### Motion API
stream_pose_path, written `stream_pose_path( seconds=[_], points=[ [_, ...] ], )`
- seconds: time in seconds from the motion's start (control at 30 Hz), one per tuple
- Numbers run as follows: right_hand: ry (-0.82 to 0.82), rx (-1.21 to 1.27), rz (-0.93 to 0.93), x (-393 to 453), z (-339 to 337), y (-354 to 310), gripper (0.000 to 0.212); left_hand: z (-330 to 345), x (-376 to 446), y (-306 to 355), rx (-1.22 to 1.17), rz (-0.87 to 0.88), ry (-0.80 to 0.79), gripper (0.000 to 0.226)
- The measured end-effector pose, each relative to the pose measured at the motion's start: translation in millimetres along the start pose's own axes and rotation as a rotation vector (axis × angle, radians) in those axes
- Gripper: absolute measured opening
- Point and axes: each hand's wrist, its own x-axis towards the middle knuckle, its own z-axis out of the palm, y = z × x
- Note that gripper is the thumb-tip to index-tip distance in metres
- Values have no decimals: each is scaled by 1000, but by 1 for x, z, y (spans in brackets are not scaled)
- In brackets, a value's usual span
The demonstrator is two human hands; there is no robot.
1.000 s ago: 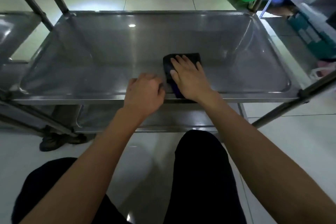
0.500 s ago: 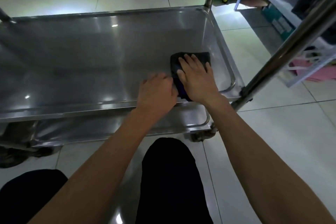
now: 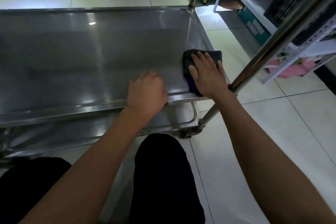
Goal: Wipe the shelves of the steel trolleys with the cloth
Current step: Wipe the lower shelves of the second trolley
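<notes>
- My left hand point(image 3: 147, 92) rests on the near rim of the shiny steel shelf point(image 3: 91, 56), fingers curled, holding nothing.
- At three o'clock from it, my right hand point(image 3: 207, 73) presses flat, fingers a little apart, on the dark folded cloth point(image 3: 214, 54).
- The cloth lies in the shelf's right near corner.

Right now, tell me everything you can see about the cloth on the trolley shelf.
The cloth is dark, nearly black, with a bluish patch at its near edge, and looks soft and folded into a thick pad. It lies flat at the right end of the steel shelf, near the front corner post. The right hand presses on it with straight, spread fingers, covering most of it. The left hand does not touch it.
</notes>
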Motion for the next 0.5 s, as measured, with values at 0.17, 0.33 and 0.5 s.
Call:
stream_pose_path(
  seconds=[0.17, 0.33, 0.5],
  points=[
    [-24, -26, 18, 2, 2, -6, 56, 1, -4, -14, 15, 85, -9, 27],
    [-23, -2, 34, 6, 7, -35, 58, -4, -5, -44, 10, 146, 6, 35],
    [-54, 7, -6, 18, 16, -77, 55, -14, -12, -88, 39, 64, 78, 37]
  ],
)
